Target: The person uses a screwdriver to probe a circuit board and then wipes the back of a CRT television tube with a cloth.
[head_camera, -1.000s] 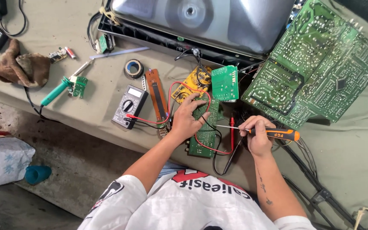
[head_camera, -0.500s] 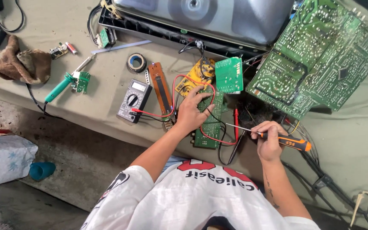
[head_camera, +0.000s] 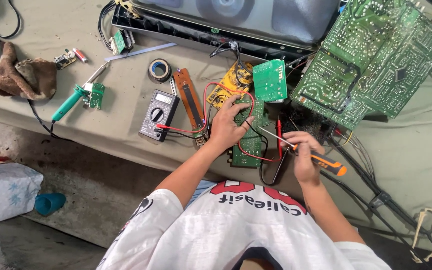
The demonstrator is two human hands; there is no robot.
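Circuit board (head_camera: 248, 137) half under left hand (head_camera: 226, 127), wires

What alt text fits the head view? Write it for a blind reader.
A person's left hand presses a narrow green circuit board on a cloth-covered table while the right hand holds an orange-handled screwdriver to it. A multimeter lies nearby.

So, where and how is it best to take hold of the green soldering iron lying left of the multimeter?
Grip the soldering iron by its green handle, probably from above. It lies flat and slanted, metal tip up-right beside a small green board, cord trailing from the lower-left end. Stay off the tip; it may be hot.
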